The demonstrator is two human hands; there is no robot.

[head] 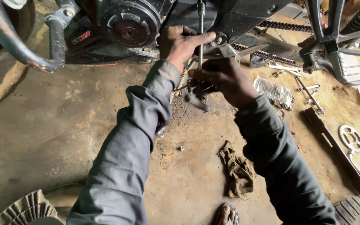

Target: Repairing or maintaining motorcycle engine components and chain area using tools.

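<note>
Nearest, one crumpled rag (237,171) and one sandalled foot (226,215) are seen on the dirt floor. Farther, the right hand (226,81) is clenched round the lower end of one thin steel rod (200,37), beneath the motorcycle engine (130,25). The left hand (182,43) is pinched on its middle. The rod is judged stiff, light, probably greasy; best gripped low. One sprocket (350,138) lies right.

My left hand (181,43) steadies a thin rod (200,37) at top centre, under the motorcycle engine (128,25). My right hand (223,79) grips its lower end. A rag (236,171) lies lower right, a sprocket (350,138) far right.
</note>
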